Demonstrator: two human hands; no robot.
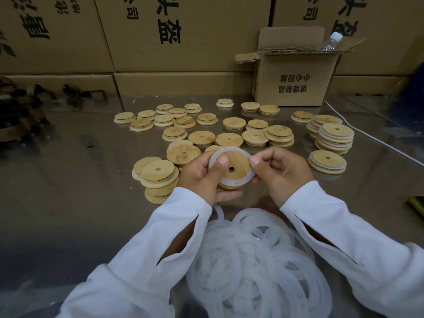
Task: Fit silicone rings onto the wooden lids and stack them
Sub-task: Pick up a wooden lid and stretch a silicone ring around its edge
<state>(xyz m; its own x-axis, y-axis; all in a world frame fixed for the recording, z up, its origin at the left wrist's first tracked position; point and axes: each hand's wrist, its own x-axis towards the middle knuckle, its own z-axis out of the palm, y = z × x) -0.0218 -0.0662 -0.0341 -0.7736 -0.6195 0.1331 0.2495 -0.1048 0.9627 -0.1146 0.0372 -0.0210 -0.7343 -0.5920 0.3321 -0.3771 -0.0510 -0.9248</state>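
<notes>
Both hands hold one round wooden lid (pixel 237 162) with a small centre hole above the table. A translucent white silicone ring (pixel 246 181) sits around its inner step. My left hand (pixel 202 177) cups the lid from the left, thumb pressing on the ring. My right hand (pixel 281 172) pinches the ring at the lid's right edge. A heap of loose silicone rings (pixel 254 260) lies near me between my forearms. Ringed lids are stacked at the right (pixel 336 138), with a short stack (pixel 327 161) closer. Several bare lids (pixel 202 137) are scattered behind my hands.
A small open cardboard box (pixel 296 76) holding a plastic bottle (pixel 332 41) stands at the back right. Large printed cartons (pixel 183 42) wall off the back. A white cable (pixel 367 136) runs along the right. A pile of bare lids (pixel 158 177) sits left of my hands on the glossy table (pixel 80 191).
</notes>
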